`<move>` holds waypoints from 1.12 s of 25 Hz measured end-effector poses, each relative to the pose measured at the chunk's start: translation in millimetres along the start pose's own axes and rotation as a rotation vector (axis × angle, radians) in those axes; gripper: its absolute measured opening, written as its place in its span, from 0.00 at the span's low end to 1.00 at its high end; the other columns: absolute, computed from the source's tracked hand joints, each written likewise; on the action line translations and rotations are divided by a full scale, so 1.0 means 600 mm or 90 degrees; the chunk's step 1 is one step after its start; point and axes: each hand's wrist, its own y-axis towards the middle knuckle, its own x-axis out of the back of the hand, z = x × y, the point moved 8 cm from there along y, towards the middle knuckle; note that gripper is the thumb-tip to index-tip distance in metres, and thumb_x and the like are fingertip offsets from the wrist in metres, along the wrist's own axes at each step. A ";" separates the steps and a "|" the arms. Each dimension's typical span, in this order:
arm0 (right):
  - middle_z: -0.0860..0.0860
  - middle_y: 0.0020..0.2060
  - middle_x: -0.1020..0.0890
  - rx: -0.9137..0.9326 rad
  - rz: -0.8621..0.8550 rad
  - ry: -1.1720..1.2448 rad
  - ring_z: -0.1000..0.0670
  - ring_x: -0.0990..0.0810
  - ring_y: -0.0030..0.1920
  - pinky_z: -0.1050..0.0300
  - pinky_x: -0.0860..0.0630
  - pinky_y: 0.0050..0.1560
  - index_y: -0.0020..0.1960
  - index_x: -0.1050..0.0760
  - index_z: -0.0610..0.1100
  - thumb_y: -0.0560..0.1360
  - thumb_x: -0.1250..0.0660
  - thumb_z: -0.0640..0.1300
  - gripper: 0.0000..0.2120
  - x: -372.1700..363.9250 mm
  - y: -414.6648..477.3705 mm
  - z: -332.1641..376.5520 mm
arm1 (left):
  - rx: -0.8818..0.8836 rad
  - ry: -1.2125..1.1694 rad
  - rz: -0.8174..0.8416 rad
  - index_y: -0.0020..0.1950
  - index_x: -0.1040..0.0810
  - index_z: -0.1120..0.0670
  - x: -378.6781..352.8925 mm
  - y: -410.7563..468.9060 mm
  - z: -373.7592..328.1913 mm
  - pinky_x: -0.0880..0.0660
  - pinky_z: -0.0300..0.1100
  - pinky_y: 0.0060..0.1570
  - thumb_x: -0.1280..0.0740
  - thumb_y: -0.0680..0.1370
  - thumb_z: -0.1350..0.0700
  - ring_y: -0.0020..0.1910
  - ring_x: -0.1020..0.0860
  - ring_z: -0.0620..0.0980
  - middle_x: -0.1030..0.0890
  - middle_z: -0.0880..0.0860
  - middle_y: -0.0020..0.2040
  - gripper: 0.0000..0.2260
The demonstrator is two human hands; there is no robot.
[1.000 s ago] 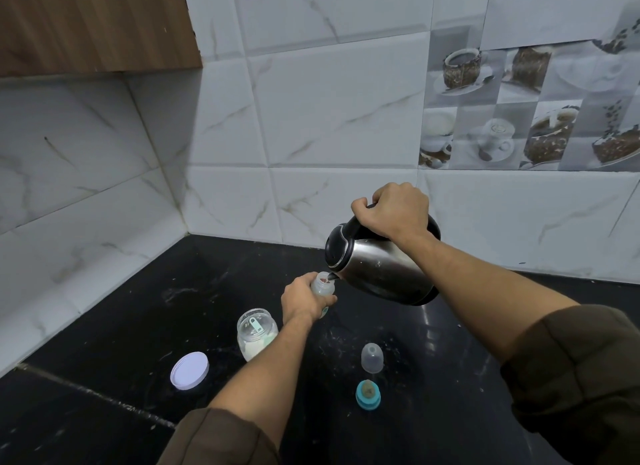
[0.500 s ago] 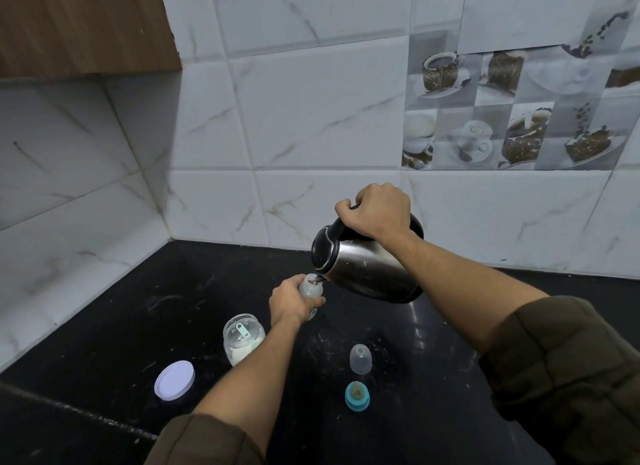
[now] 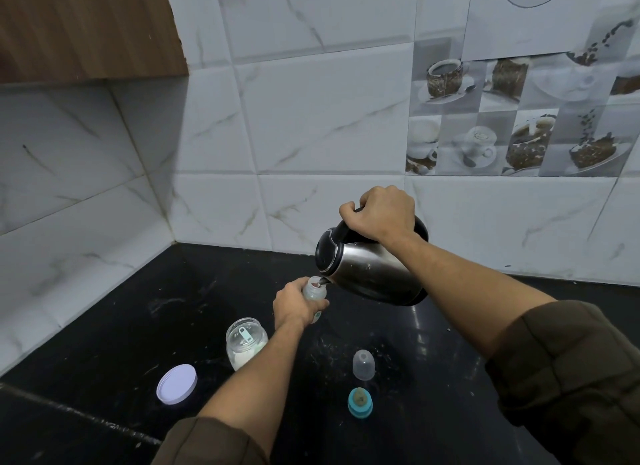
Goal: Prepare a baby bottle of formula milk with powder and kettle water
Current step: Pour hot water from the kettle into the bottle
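The left hand (image 3: 294, 305) grips the baby bottle (image 3: 314, 291) upright over the countertop (image 3: 104, 326). The right hand (image 3: 381, 211) clenches the handle of the tilted kettle (image 3: 370, 270), spout at the bottle mouth. The kettle is likely heavy and hot; hold the handle only. The small, light bottle may tip; water flow is not discernible.

Brushed silver kettle (image 3: 370, 274), glossy black on top and handle. My baby bottle (image 3: 314, 291) is cloudy and pale. Black countertop (image 3: 104, 326), flecked white. Clear jar (image 3: 254, 329), white powder (image 3: 242, 359), pale green scoop (image 3: 245, 335). Jar lid (image 3: 176, 384) lilac-white. Teal collar (image 3: 360, 402), see-through cap (image 3: 363, 365). White tiles (image 3: 311, 118) veined grey-brown, wood-grain brown cabinet (image 3: 86, 24), my sleeves (image 3: 571, 378) olive.
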 end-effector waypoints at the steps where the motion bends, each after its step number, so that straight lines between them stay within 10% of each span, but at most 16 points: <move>1: 0.51 0.19 0.35 -0.001 0.001 -0.001 0.46 0.33 0.24 0.54 0.26 0.31 0.23 0.34 0.44 0.68 0.40 0.58 0.22 0.000 0.000 0.000 | 0.001 -0.001 -0.001 0.61 0.17 0.47 0.000 0.000 0.000 0.24 0.45 0.57 0.18 0.71 0.53 0.51 0.21 0.48 0.17 0.46 0.51 0.20; 28: 0.51 0.19 0.33 -0.003 0.003 0.003 0.46 0.31 0.24 0.55 0.24 0.32 0.23 0.31 0.43 0.68 0.40 0.58 0.22 0.001 -0.007 0.007 | -0.005 0.008 0.013 0.60 0.16 0.45 0.005 -0.005 0.008 0.24 0.44 0.57 0.18 0.70 0.52 0.53 0.19 0.48 0.17 0.45 0.51 0.20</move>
